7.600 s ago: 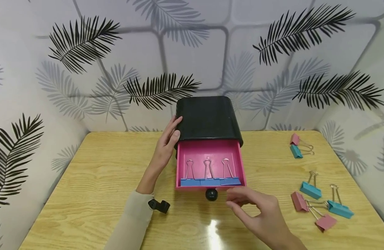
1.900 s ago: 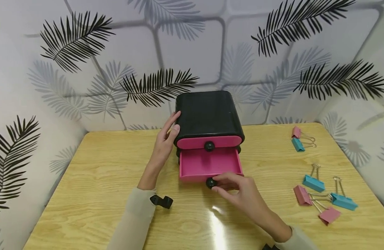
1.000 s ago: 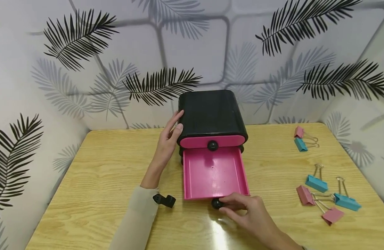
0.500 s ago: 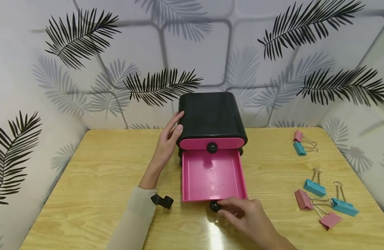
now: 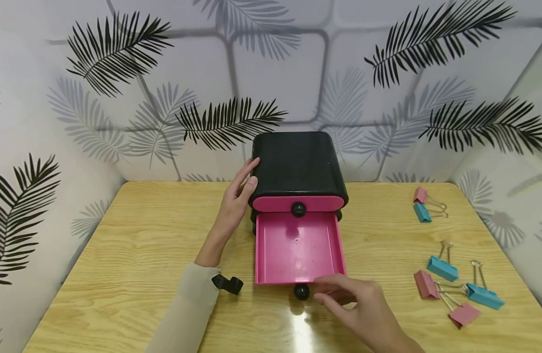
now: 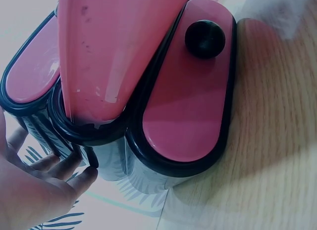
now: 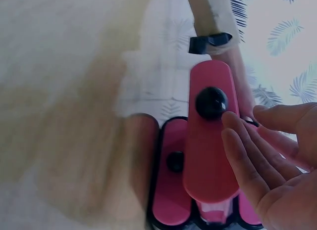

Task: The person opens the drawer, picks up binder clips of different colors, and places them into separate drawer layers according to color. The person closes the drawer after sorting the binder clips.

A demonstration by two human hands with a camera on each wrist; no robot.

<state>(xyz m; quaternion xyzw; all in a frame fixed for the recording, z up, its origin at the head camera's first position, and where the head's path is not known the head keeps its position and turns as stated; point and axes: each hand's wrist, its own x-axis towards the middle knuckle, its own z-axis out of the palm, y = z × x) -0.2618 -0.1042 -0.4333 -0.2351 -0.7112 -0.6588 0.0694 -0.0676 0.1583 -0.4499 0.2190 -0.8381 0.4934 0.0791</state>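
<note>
A black drawer cabinet with pink drawer fronts stands at the middle of the table. Its middle drawer is pulled far out, and nothing lies inside. My left hand rests against the cabinet's left side, thumb near the top edge; the left wrist view shows its fingers along the black casing. Just right of the pulled-out drawer's round black knob is my right hand, holding nothing, fingers loosely bent. The upper drawer front is closed, as is the bottom one in the left wrist view.
Several binder clips lie on the right of the table: a pink clip beside a blue clip at the back, and a looser group nearer, including a blue clip and a pink clip. A patterned wall covering rises behind the table.
Earlier the top drawer stood out with three blue binder clips inside; now it is closed. My right hand has pulled the middle drawer out by its knob and let go. My left hand stays put.
</note>
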